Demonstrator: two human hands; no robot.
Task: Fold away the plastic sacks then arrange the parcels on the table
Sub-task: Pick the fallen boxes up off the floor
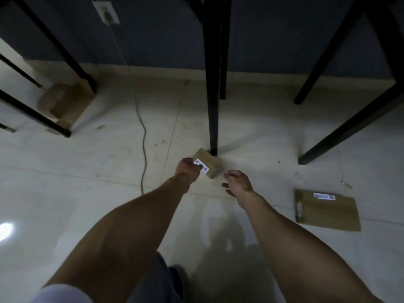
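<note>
A small brown cardboard parcel with a white label lies on the pale floor, right beside the foot of a black table leg. My left hand grips the parcel's left end, fingers over the label. Just to the right of the parcel, my right hand is apart from it, its fingers spread and empty. A flat brown envelope parcel with a white label lies on the floor at the right. Another brown box sits blurred at the far left under a table.
Black table legs slant down at the right and more black bars cross the left. A thin cable runs from a wall socket down across the floor. The dark wall stands behind.
</note>
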